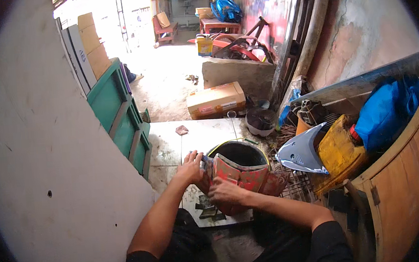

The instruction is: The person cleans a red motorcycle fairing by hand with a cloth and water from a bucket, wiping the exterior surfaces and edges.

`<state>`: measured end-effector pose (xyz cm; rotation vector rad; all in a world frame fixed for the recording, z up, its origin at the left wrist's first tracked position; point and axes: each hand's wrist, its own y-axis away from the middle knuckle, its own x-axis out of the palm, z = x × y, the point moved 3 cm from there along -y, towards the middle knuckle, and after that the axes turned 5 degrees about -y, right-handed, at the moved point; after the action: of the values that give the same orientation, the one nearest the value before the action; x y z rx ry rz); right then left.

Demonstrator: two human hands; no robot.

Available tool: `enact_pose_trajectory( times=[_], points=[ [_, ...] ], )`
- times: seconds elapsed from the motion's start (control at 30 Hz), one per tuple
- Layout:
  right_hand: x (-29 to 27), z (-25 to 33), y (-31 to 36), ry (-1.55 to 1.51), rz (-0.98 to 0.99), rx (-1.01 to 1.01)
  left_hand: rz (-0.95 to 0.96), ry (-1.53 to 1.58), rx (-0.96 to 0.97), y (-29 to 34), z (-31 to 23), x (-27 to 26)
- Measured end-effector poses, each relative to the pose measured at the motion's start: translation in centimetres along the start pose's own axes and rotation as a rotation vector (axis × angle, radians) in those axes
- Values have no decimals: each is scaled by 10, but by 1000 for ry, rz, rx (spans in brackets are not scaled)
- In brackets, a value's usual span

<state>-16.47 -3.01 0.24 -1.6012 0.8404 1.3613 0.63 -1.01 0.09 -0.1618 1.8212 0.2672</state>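
A red panel [252, 178] with patchy, worn paint, possibly a vehicle body part, is tilted against the near rim of a round bucket [266, 157] with a dark inside. My left hand [189, 169] grips the panel's left end, fingers over its upper edge. Against the panel's face, my right hand [225, 191] is closed with its fingers curled; whatever lies under them is hidden. Dark flat scraps [208, 211] lie on the tiles [166, 151] below my hands.
At my right are a grey plastic fairing [300, 152], a yellow jerrycan [341, 147], a blue bag [387, 112] and a wooden cabinet [403, 180]. A green door [114, 114] stands left. Ahead are a cardboard box [216, 101] and a pot [260, 122].
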Motion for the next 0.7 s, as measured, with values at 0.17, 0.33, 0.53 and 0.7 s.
enact_pose_trajectory(
  times=[0.17,0.33,0.53,0.7],
  points=[
    [-19,-22,8,8,-5,162,-2,34,-7,0,-2,0],
    [10,2,2,-44,117,26,-10,18,11,1,-1,-1],
    [-11,-23,13,3,-103,112,16,17,8,7,-11,-13],
    [2,-4,3,-140,-11,28,7,-2,26,7,-4,-9]
  ],
)
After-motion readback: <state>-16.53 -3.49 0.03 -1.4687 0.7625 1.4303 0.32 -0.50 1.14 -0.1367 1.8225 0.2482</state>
